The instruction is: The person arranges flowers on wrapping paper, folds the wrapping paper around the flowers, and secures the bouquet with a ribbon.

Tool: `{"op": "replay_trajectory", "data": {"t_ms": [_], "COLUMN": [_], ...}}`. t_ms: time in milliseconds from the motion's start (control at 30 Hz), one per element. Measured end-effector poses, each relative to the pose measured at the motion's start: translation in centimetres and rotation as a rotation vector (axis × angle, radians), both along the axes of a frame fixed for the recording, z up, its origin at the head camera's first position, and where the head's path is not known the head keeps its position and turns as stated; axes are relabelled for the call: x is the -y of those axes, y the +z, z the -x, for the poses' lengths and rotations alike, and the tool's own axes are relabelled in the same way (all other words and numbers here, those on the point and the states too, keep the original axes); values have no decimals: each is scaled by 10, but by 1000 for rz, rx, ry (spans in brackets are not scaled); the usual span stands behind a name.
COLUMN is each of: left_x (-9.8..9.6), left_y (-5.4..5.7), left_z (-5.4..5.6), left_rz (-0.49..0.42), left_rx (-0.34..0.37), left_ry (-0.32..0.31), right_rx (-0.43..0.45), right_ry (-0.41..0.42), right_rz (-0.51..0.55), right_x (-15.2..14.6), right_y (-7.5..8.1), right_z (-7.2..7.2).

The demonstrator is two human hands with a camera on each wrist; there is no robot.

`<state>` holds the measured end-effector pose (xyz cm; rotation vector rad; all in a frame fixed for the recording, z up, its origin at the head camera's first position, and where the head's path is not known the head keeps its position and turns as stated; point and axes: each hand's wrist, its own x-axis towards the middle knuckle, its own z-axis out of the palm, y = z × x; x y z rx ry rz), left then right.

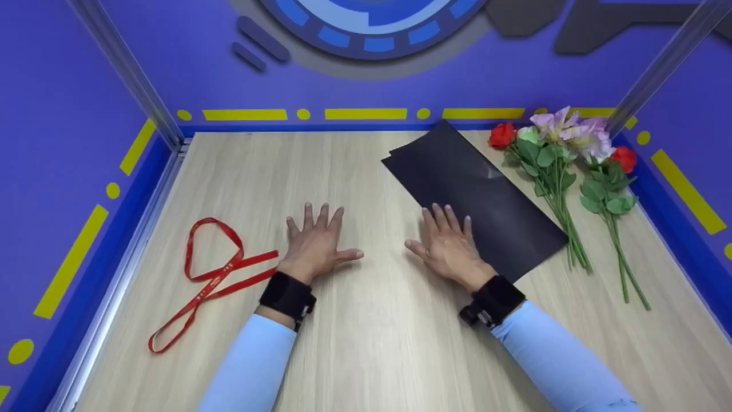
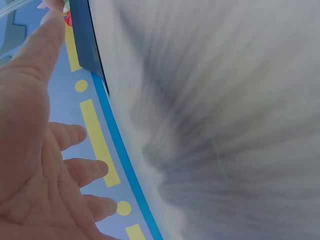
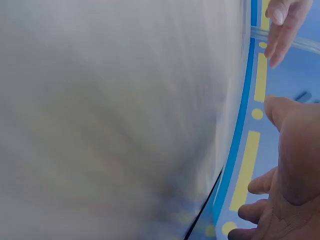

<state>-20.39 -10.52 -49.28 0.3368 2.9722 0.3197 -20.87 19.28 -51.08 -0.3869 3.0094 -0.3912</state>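
Note:
My left hand is palm down over the table with its fingers spread, holding nothing. Just left of its wrist lies a red ribbon, looped and crossed over itself, its two ends beside the wristband. My right hand is also palm down with spread fingers and empty, its fingertips overlapping the near-left edge of a black sheet in the head view. The palm of the left hand shows in the left wrist view. In the right wrist view the right hand has its thumb and fingers apart.
Two bunches of flowers lie at the right: one with red, white and lilac blooms, another with a red rose and pale petals. Blue-purple panels with yellow marks enclose the wooden table at the back and both sides.

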Motion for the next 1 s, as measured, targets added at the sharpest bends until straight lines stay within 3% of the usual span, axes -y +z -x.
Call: {"op": "replay_trajectory", "data": {"t_ms": [367, 533, 700, 1000], "left_x": [8, 10, 11, 4], "left_y": [-4, -5, -6, -7], "left_z": [-5, -5, -6, -8], "left_rz": [-54, -78, -91, -83], "left_rx": [18, 26, 31, 38], "left_ry": [5, -9, -20, -32], "right_rx": [-25, 34, 127, 160], "right_ry": [-112, -144, -132, -87], "right_rz": [42, 30, 2, -17], "right_x": [-60, -78, -77, -43], "right_y": [-4, -6, -7, -6], "right_z": [2, 4, 5, 2]}}
